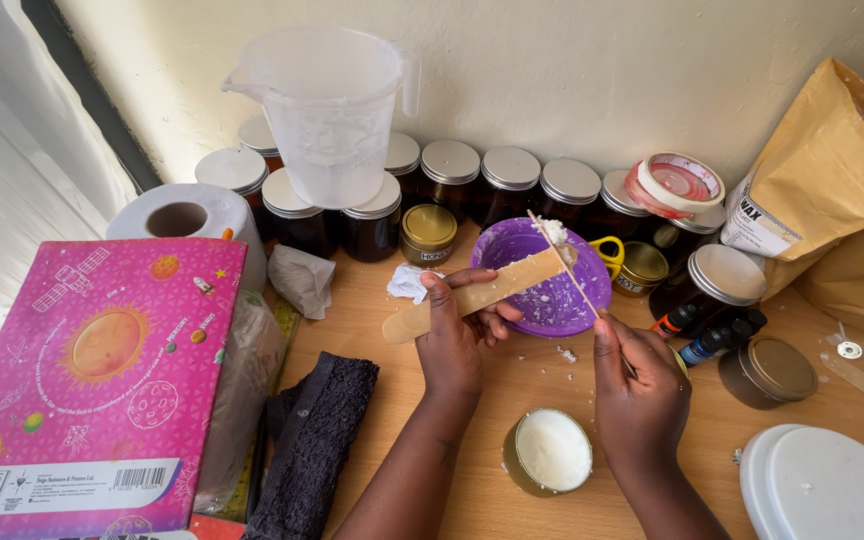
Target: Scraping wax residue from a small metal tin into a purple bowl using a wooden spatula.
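Wax-smeared flat wooden stick [480, 293], light and stiff, sits pinched mid-length in the left hand [452, 335] over the purple bowl [552, 290]; right hand [637, 385] pinches a thin skewer [564, 258], fragile, scraping it

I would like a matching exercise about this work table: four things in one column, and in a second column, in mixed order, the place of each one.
Things
1. flat wooden stick
2. thin skewer
3. small tin of white wax
4. clear plastic jug

Places
A. standing on top of the dark jars by the wall
B. in the left hand, laid across the purple bowl
C. on the table between the two forearms
D. in the right hand, tip carrying white bits over the bowl

Pairs: 1-B, 2-D, 3-C, 4-A
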